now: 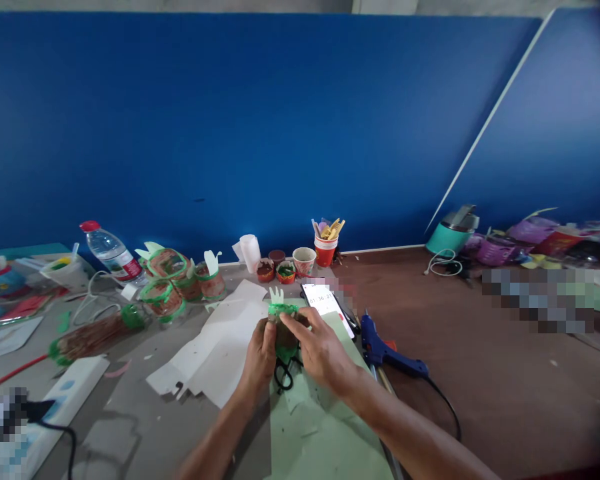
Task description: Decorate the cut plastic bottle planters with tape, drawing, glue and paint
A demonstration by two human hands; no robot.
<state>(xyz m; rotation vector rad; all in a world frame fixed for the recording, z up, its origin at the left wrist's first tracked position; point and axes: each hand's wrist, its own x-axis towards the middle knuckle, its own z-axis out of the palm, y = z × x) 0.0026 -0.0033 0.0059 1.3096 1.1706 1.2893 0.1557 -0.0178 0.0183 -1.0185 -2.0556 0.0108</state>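
Between both hands is a small brown jar (286, 339) with a green rim and a pale green finger-shaped paper cutout (277, 295) standing up at its top. My left hand (261, 350) grips the jar's left side, thumb toward me. My right hand (325, 347) is curled round the right side, with a fingertip touching near the green rim. Black-handled scissors (283, 377) lie just below the jar, their blades hidden. Under the hands spreads a light green sheet (325, 433). White paper pieces (220, 340) lie beside my left hand.
Right of the sheet lie a phone (325, 301) and a blue glue gun (387, 350) with a trailing cord. Several green-rimmed jars (163, 300) and a water bottle (113, 253) stand left. At the back is a red cup of sticks (326, 250), below a blue partition (280, 133).
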